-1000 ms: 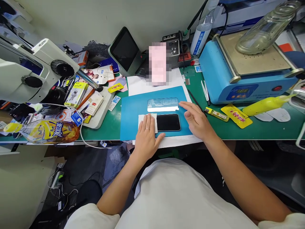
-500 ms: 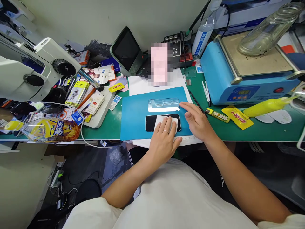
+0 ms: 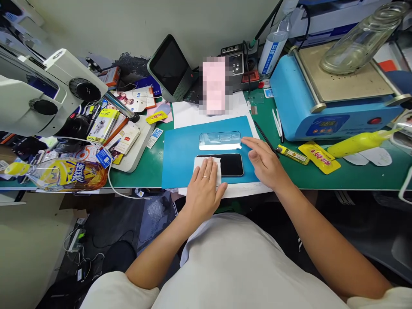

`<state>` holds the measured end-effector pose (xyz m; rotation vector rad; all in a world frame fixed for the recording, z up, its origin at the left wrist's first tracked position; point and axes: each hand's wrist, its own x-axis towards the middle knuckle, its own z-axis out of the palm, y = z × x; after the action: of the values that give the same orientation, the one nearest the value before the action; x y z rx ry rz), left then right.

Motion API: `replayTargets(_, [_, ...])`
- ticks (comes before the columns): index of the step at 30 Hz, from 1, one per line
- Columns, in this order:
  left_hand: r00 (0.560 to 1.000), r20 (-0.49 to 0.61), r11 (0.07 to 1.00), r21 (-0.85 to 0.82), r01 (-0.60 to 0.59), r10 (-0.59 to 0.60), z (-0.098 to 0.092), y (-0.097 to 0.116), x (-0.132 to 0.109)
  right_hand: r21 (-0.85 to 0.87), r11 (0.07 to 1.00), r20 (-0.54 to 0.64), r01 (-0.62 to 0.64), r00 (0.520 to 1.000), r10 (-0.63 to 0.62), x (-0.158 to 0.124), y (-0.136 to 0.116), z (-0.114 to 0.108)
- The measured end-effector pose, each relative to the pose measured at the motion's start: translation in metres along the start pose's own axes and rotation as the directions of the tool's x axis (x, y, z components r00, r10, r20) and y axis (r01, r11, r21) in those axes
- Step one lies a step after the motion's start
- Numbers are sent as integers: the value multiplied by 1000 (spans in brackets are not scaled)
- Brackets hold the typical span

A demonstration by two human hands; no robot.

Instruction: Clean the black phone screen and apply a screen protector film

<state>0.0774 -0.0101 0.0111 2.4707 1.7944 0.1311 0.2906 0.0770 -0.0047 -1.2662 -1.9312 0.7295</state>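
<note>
A black-screened phone (image 3: pixel 232 165) lies flat on the blue mat (image 3: pixel 177 159). My left hand (image 3: pixel 205 189) rests with straight, flat fingers on a folded white wipe (image 3: pixel 198 164), which covers the phone's left part and overhangs its left end. Behind the phone lies a clear rectangular sheet (image 3: pixel 220 139), like a screen protector, with a white strip along its near edge. My right hand (image 3: pixel 264 162) is at the mat's right side, fingers stretched out and thumb apart, nothing in it. Its fingertips are at the sheet's right end; whether they touch it I cannot tell.
To the right stand a blue heating machine (image 3: pixel 322 116) with a glass jar (image 3: pixel 350 51), a yellow bottle (image 3: pixel 357 145) and tweezers (image 3: pixel 278 123). On the left are a microscope (image 3: pixel 64 90), a drink bottle (image 3: pixel 71 174) and piled boxes. A smart display (image 3: pixel 170 68) stands behind.
My left hand has slid the white wipe leftwards along the phone, uncovering the screen's right part. My right hand has stayed in place.
</note>
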Motion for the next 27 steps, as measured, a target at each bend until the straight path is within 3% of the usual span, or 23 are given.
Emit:
replayTargets(4, [1000,0,1000,15,-12,12,3,0,0,1,1000,-1,-4,1000,4,0,0,1])
replayTargets(12, [989,-27,989,-2,-148,148,12,35,27,-17,1000,-15,23,1000,-23,1,2,1])
replayTargets(17, [989,-42,990,5,-142,142,13,44,30,-27,1000,-13,15,1000,-15,1,0,1])
replayTargets(22, [991,-55,991,-48,-125,122,14,35,34,-29,999,-14,21,1000,-21,2,1,2])
replayTargets(27, [998,-62,998,-58,-30,27,10,5,35,-31,999,-20,11,1000,-12,2,0,1])
